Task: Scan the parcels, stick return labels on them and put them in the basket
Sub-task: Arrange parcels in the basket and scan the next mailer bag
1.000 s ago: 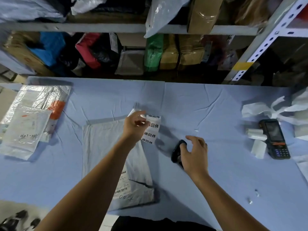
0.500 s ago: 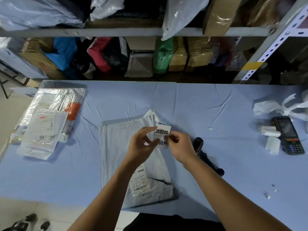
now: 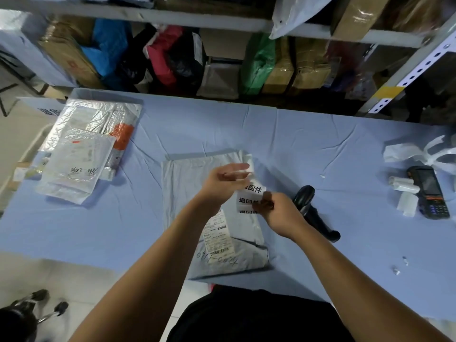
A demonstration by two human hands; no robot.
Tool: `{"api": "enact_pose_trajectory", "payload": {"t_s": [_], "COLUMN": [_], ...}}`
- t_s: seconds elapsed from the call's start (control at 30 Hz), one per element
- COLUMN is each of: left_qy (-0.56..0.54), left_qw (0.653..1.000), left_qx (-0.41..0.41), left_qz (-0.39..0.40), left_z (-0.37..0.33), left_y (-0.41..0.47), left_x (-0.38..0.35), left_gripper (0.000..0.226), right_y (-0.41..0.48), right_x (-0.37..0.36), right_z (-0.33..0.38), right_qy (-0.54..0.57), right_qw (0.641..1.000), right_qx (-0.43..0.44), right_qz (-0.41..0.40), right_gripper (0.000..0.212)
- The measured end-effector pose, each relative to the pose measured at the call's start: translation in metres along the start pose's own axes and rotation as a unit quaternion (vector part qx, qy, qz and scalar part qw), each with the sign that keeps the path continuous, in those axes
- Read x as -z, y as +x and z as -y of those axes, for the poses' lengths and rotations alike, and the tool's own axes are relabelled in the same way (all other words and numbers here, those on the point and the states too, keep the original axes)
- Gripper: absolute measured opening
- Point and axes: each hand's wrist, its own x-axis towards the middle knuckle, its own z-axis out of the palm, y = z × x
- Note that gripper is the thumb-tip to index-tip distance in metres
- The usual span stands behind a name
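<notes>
A grey poly-bag parcel (image 3: 187, 193) lies flat on the blue table (image 3: 308, 149) in front of me, with a printed shipping label (image 3: 218, 234) and handwriting near its lower end. Over its right side I hold a white strip of return labels (image 3: 248, 199) with black characters. My left hand (image 3: 225, 180) holds the strip's top end. My right hand (image 3: 275, 209) pinches a label at the strip's right edge. A black barcode scanner (image 3: 313, 213) lies on the table just right of my right hand.
A stack of silver and clear parcels (image 3: 81, 154) sits at the table's left end. A black handheld terminal (image 3: 429, 192), a small label roll (image 3: 403, 183) and crumpled white backing paper (image 3: 417, 154) lie at the right. Shelves packed with parcels (image 3: 222, 60) stand behind the table.
My right hand left the scanner lying on the table and came to the label strip. Both hands now hold the strip over the grey parcel, with more of the strip showing.
</notes>
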Motion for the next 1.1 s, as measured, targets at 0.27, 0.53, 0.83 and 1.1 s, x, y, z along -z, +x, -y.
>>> {"api": "enact_pose_trajectory", "payload": {"t_s": [0.27,0.53,0.83,1.1], "left_qy": [0.087,0.053,0.263,0.541], "left_qw": [0.996,0.998,0.95,0.76], "left_qx": [-0.007,-0.006,-0.167,-0.356], "left_qz": [0.013,0.041,-0.026,0.06], "left_z": [0.014,0.027,0.027,0.001], "left_y": [-0.013,-0.026,-0.02,-0.008], "left_x": [0.009,0.018,0.014,0.006], "left_gripper": [0.034,0.029,0.023,0.016], "right_y": [-0.008,-0.009,-0.014,-0.01], "right_x": [-0.013,-0.023,-0.021,-0.004], "right_z": [-0.001,-0.012,-0.006,0.003], "right_qy": [0.301,0.297,0.372,0.384], "right_qw": [0.952,0.953,0.925,0.917], "right_qx": [-0.056,-0.057,-0.028,0.016], "right_qz": [0.024,-0.037,-0.076,-0.107], "right_gripper": [0.016,0.02,0.071,0.07]}}
